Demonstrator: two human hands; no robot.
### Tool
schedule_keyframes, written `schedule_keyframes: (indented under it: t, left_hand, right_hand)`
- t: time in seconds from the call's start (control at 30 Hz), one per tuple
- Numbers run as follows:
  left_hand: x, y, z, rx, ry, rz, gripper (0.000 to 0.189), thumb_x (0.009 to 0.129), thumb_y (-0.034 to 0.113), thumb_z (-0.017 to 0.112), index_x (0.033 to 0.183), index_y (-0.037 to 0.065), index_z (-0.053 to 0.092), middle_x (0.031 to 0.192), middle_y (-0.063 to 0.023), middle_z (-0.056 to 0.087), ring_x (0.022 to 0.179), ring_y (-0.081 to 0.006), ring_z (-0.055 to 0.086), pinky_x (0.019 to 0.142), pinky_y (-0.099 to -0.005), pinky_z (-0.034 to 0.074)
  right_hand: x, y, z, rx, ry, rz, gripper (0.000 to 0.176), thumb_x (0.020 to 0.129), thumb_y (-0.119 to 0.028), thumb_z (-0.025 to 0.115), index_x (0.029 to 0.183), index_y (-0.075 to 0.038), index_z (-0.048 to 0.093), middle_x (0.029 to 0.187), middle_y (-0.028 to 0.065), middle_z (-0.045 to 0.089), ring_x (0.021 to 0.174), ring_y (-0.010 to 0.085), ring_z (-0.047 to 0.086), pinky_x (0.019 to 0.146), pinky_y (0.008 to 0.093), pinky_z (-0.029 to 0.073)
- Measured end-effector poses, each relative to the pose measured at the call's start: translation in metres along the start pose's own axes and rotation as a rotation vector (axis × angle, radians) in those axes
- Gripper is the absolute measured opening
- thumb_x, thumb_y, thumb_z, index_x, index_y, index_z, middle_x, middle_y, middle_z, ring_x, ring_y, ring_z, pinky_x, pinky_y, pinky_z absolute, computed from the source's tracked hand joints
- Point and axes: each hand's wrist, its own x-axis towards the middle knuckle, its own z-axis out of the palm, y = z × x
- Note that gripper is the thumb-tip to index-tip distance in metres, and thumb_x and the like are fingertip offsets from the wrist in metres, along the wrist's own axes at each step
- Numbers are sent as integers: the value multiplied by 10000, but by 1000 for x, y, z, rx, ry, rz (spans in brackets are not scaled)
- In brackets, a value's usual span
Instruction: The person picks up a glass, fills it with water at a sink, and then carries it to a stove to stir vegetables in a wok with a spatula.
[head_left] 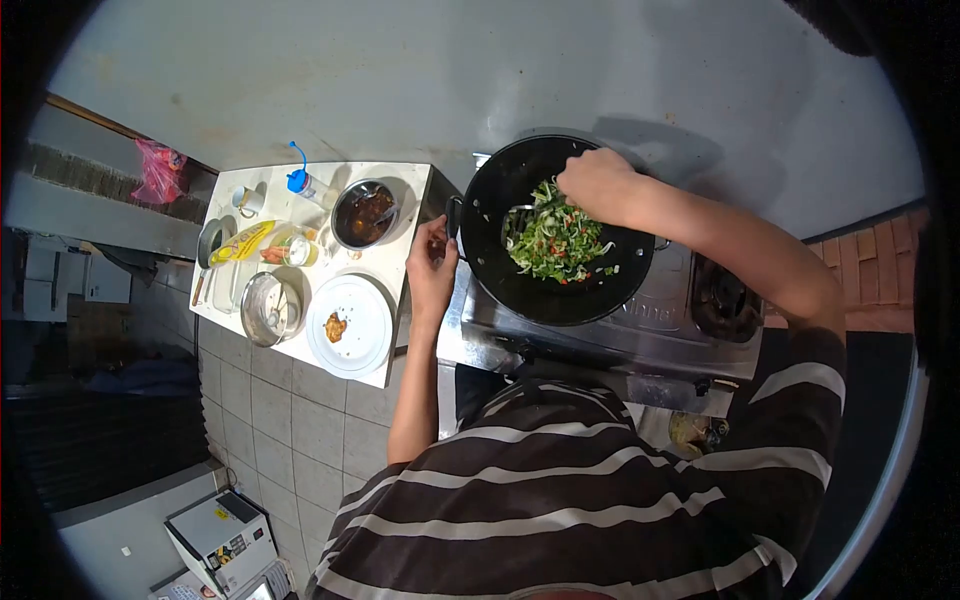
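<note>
A black wok sits on the stove and holds chopped green vegetables with bits of red and white. My left hand is closed on the wok's black side handle. Above the vegetables, my right hand is closed around a spatula, whose handle is hidden by the fingers. The metal end of the spatula shows at the left edge of the vegetables, partly buried in them.
The steel stove has a second burner at right. On the white table stand a plate with a food scrap, a pot of dark sauce, a glass bowl, a yellow packet and a blue-capped bottle.
</note>
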Motion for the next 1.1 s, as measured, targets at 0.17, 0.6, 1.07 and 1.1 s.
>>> schedule_keyframes:
  t: [0.17, 0.6, 1.07, 1.1]
  left_hand:
    - [4, 7, -4, 26, -42, -22, 348, 888, -27, 619, 1232, 5, 580, 837, -50, 572, 757, -122, 559, 726, -267, 490]
    - [17, -7, -16, -50, -139, 65, 342, 874, -29, 646, 1206, 2, 567, 857, -60, 615, 760, -118, 612, 700, -267, 506]
    - [25, -15, -26, -185, -307, 23, 369, 885, -37, 649, 1224, -12, 507, 900, -56, 572, 793, -106, 590, 699, -246, 501]
    - [26, -14, -25, -183, -324, 13, 374, 895, -29, 644, 1236, -5, 493, 920, -39, 552, 819, -100, 574, 741, -240, 491]
  right_hand:
    - [-32, 10, -56, -19, -93, 239, 155, 767, -33, 678, 898, -43, 761, 940, 144, 739, 895, 292, 729, 745, 392, 592]
    - [-25, 6, 30, 459, -308, 394, 242, 832, -141, 647, 971, 45, 715, 1009, 267, 691, 934, 416, 689, 822, 476, 568]
    - [-149, -171, 19, 545, 96, 721, 603, 897, -79, 559, 1469, -215, 427, 975, 175, 606, 702, 390, 642, 635, 484, 527]
    - [-146, -178, 31, 512, 90, 723, 612, 880, -76, 569, 1462, -214, 440, 969, 169, 606, 693, 382, 645, 613, 472, 530]
